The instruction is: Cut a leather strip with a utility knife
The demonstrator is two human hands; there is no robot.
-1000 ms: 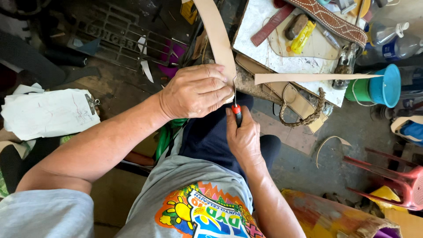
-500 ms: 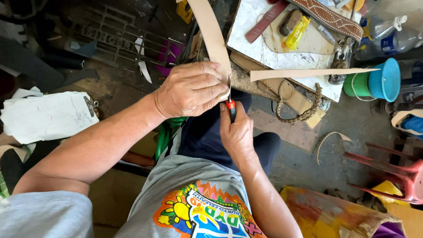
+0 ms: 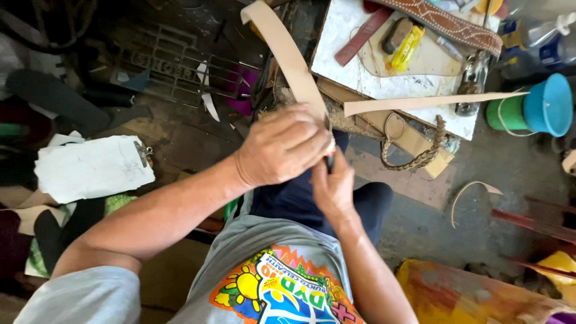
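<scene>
left hand [image 3: 282, 150]: fist clamped over the tan leather strap [image 3: 288, 54], which runs up and away from the knuckles
right hand [image 3: 333, 186]: just under it, curled tight round a small cutting tool [image 3: 329, 161]
tip: I'd keep that strap taut, blade clear of the thumb

Single head-worn view, looking steeply down from above, close over the person's own lap and hands, cluttered floor around, surface [image 3: 360, 84] at upper frame
</scene>
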